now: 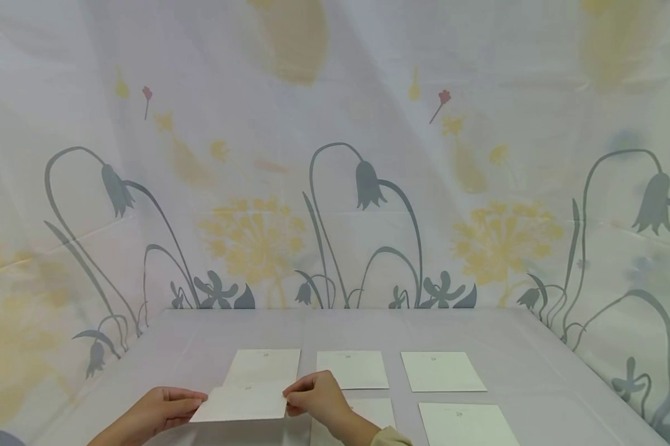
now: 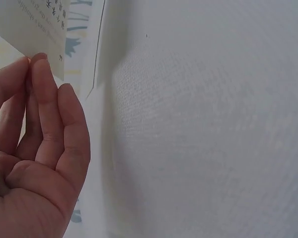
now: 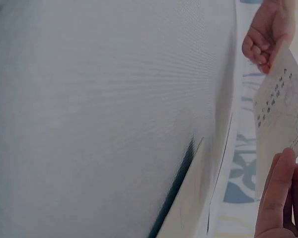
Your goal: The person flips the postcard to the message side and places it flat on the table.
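A cream card [image 1: 240, 404] is held up off the table, tilted, between both hands. My left hand [image 1: 158, 412] pinches its left edge between thumb and fingertips; my right hand [image 1: 323, 399] pinches the right edge. From the head view the card's face is mostly plain, with a small dark mark near its top. Printed text shows on the other side of the card [image 2: 35, 34] in the left wrist view, and also in the right wrist view. Behind it lies another cream card [image 1: 264, 364], partly covered by the held one.
Further cards lie flat on the pale cloth: one at back middle [image 1: 351, 370], one at back right [image 1: 443, 371], one at front right [image 1: 468, 426]. A front middle card [image 1: 375, 410] is partly hidden by my right hand. A flowered curtain [image 1: 362, 248] rises behind the table.
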Tool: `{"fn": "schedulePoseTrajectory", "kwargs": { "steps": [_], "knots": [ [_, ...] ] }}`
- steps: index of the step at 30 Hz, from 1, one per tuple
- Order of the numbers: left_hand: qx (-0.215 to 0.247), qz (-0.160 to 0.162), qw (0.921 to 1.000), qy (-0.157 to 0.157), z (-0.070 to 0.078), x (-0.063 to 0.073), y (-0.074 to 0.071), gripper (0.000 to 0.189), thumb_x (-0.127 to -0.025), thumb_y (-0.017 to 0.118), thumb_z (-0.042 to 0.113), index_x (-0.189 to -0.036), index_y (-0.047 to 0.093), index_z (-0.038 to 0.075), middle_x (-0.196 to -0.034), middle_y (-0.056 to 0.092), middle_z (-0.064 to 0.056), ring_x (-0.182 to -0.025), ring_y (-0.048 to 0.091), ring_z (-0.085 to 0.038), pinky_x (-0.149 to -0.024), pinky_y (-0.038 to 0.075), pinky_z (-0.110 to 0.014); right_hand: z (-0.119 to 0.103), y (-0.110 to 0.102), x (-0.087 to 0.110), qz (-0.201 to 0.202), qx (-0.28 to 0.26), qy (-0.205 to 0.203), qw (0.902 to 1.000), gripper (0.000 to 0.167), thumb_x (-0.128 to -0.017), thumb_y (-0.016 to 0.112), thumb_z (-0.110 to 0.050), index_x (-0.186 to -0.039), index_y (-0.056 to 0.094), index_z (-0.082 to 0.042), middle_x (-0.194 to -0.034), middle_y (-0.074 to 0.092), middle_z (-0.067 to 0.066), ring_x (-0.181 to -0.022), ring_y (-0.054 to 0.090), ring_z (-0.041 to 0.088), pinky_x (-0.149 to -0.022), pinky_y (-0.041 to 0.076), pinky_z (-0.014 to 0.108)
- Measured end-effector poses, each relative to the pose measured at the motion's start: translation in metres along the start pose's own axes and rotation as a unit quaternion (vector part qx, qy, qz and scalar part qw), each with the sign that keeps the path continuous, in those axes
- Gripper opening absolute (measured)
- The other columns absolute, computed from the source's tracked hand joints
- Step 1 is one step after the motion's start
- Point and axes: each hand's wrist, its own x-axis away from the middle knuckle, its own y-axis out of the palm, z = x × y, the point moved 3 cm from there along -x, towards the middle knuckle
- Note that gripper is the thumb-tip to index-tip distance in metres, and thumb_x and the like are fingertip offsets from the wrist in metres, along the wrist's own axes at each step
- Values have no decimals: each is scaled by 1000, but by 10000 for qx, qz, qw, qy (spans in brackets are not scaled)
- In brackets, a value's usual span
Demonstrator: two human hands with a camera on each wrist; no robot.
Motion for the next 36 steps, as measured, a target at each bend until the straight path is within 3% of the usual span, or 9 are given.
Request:
{"fn": "schedulePoseTrajectory", "kwargs": {
  "steps": [9, 14, 17, 27, 36],
  "knots": [
    [-124, 264, 9996, -65, 4, 1, 4, 33, -87, 65, 12, -109, 61, -13, -98, 67, -10, -85, 65, -16, -76, 54, -33, 2, 3, 2, 109, -217, 53, 9997, 8, -76, 64, 12, -82, 67, 9, -67, 64, 9, -57, 63, 14, -57, 56, 30],
    [-379, 747, 9960, -312, -1, -3, 7, 38, -86, 66, 12, -111, 57, -16, -91, 68, -7, -76, 65, -16, -72, 55, -33, 6, 5, 5, 256, -361, 184, 9989, 24, -72, 63, 17, -94, 61, 7, -65, 59, 5, -56, 63, 15, -55, 56, 30],
    [-527, 864, 9941, -403, -5, -5, 8, 45, -85, 66, 14, -114, 52, -18, -89, 68, -8, -73, 65, -18, -70, 55, -33, 9, 5, 5, 291, -365, 304, 9984, 32, -71, 62, 17, -101, 57, 7, -67, 58, 6, -54, 62, 16, -54, 56, 30],
    [-789, 991, 9882, -858, -8, -3, 14, 41, -87, 64, 15, -113, 54, -15, -80, 66, -5, -70, 64, -18, -64, 55, -29, 15, 7, 6, 224, -131, 839, 9961, 36, -70, 62, 17, -104, 55, 7, -71, 55, 10, -55, 64, 18, -55, 55, 26],
    [-682, 724, 9912, -869, -11, -1, 15, 35, -88, 62, 11, -111, 55, -15, -80, 65, -4, -68, 63, -13, -65, 55, -26, 17, 9, 7, 7, -220, 1152, 9931, 33, -73, 57, 18, -104, 52, 10, -74, 59, 14, -57, 65, 19, -59, 56, 28]
  ]
}}
